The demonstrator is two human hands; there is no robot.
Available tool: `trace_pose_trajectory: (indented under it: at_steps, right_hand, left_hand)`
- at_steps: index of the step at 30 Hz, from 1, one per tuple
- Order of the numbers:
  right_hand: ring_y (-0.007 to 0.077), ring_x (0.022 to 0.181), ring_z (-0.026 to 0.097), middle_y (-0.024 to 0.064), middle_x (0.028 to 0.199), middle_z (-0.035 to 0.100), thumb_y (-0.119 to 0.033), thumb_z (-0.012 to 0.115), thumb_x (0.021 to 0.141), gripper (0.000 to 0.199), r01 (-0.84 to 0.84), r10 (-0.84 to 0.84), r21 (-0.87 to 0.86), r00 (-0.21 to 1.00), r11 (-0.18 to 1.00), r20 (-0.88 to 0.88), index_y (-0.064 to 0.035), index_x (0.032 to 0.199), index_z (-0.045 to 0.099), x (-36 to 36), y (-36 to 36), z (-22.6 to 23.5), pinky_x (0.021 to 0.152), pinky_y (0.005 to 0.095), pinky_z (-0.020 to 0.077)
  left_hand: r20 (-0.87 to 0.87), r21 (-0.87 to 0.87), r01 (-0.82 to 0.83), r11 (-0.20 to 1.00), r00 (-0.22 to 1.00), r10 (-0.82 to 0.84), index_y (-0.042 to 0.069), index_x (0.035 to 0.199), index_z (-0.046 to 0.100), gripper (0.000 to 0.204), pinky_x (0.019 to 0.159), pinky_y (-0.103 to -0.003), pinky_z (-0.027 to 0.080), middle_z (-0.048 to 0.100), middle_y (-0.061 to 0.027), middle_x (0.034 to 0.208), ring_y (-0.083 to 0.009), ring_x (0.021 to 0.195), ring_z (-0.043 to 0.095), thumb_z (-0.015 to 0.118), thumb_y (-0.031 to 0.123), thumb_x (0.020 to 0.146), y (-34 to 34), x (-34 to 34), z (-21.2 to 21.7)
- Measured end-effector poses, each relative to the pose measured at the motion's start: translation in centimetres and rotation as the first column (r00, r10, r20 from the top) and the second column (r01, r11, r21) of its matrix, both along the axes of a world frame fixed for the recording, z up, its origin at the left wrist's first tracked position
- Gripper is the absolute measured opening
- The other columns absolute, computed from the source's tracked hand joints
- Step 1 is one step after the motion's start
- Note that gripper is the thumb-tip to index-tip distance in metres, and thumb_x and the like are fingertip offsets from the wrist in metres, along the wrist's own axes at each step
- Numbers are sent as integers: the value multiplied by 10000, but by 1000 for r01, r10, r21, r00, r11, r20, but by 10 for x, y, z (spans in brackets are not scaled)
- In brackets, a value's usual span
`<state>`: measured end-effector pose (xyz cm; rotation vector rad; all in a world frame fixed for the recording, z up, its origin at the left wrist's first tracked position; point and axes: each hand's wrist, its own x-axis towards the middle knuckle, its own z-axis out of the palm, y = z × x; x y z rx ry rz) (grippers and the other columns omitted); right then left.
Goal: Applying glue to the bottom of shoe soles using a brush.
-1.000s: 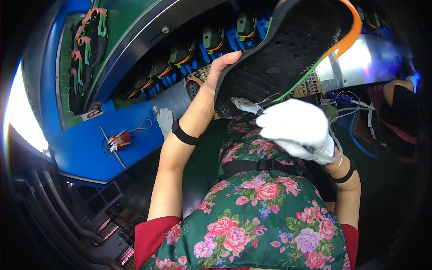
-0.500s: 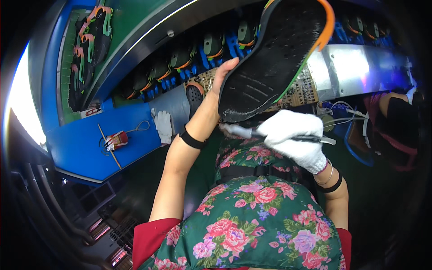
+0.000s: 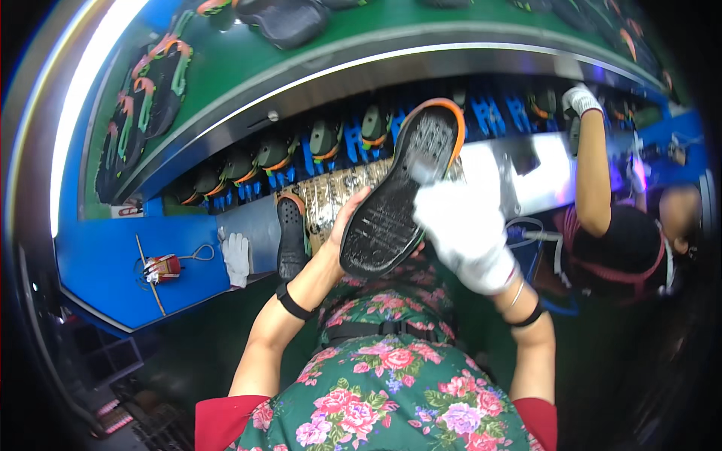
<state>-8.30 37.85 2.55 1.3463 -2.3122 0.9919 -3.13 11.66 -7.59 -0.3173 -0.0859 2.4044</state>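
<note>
Clasping a black shoe sole (image 3: 382,222) by its near end, left hand (image 3: 346,221) is risking a tilt if brush (image 3: 427,171) is pressing too far out; gloved right hand (image 3: 462,229) blurring, can't tell hold.

Shoe parts (image 3: 289,22) lie on a green counter (image 3: 222,71); a blue table (image 3: 98,263) holds a red cup (image 3: 163,268), a white glove (image 3: 237,259) at its edge.

A long, curved black shoe sole (image 3: 380,225) has bright orange trim round the toe and a little green along one edge. The right hand (image 3: 460,229) wears a plain white fabric glove. A dark green fabric apron (image 3: 361,406) is printed with pink and purple roses; the cloth sleeves (image 3: 229,421) are red, the flat tabletop (image 3: 94,259) blue.
</note>
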Motion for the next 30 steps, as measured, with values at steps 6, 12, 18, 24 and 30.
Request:
trace_pose_trajectory:
  at_steps: [6, 12, 18, 24, 30]
  right_hand:
    - [239, 927, 758, 104, 978, 788, -5, 808, 813, 176, -30, 431, -534, 629, 845, 646, -67, 977, 805, 49, -20, 15, 831, 366, 605]
    - [306, 913, 744, 241, 1031, 739, 133, 739, 772, 191, 468, 648, -799, 482, 379, 590, 22, 928, 735, 43, -4, -11, 747, 357, 644]
    - [283, 903, 751, 244, 1102, 746, 136, 720, 813, 212, 678, 627, -580, 221, 452, 747, 72, 1015, 740, 34, -34, -47, 781, 357, 641]
    - [227, 871, 744, 203, 1062, 773, 115, 711, 816, 192, 602, 540, -519, 168, 606, 825, 60, 991, 764, 46, -57, -92, 752, 320, 612]
    - [227, 886, 753, 205, 1068, 778, 112, 745, 827, 222, 626, 592, -497, 68, 602, 803, 60, 1041, 771, 57, -54, -104, 804, 321, 623]
  left_hand:
    - [-73, -122, -80, 989, 995, 71, 101, 1651, 295, 908, 1125, -644, 455, 410, -325, 1582, -583, 1273, 567, 487, 680, 978, -5, 16, 53]
    - [-638, -55, -333, 941, 737, 224, 74, 1667, 143, 1243, 952, -711, 560, 241, -357, 1626, -617, 1328, 475, 806, 667, 800, -51, 12, 114]
    - [-654, 68, -457, 887, 651, 385, 59, 1664, 107, 1207, 1022, -651, 550, 171, -402, 1620, -628, 1400, 367, 582, 827, 863, -145, -76, 184]
    - [-148, -174, -830, 530, 554, 819, 37, 1655, 15, 932, 1245, -608, 324, 9, -336, 1688, -550, 1552, 94, 501, 563, 1060, -169, -113, 173]
    - [-310, -127, -936, 329, 353, 883, -29, 1516, 398, 621, 1229, -540, 369, 415, -244, 1570, -380, 1468, 407, 537, 395, 1083, -192, -149, 165]
